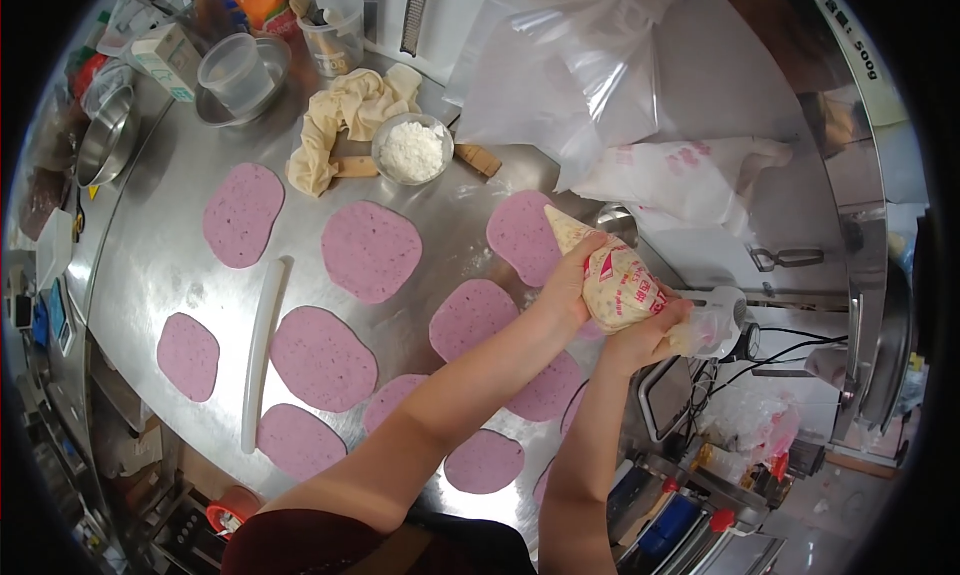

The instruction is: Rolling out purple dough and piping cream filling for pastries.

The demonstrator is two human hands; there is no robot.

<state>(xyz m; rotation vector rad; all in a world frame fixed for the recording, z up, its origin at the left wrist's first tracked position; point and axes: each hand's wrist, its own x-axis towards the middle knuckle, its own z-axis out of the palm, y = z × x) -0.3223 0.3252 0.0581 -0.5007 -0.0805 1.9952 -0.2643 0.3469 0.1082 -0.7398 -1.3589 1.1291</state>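
Both of my hands are closed on a piping bag (pixel 622 287) with pink print, filled with a pale yellow, speckled mass. My left hand (pixel 575 275) wraps the bag near its pointed tip, which points up and left. The right hand (pixel 655 337) grips the gathered upper end, and clear plastic sticks out past it. Under the tip lies a flat purple dough round (pixel 524 233), partly covered by the bag. Several more dough rounds, such as one at the middle (pixel 371 251) and one beside my left forearm (pixel 472 317), are spread over the steel table (pixel 200 295).
A white rolling pin (pixel 262 360) lies among the rounds on the left. Farther back are a bowl of white flour (pixel 412 152), a crumpled beige cloth (pixel 350 110), and a metal bowl (pixel 212 113) holding a plastic tub. Plastic sheets (pixel 560 65) lie at the back right; black cables (pixel 790 347) run at the right.
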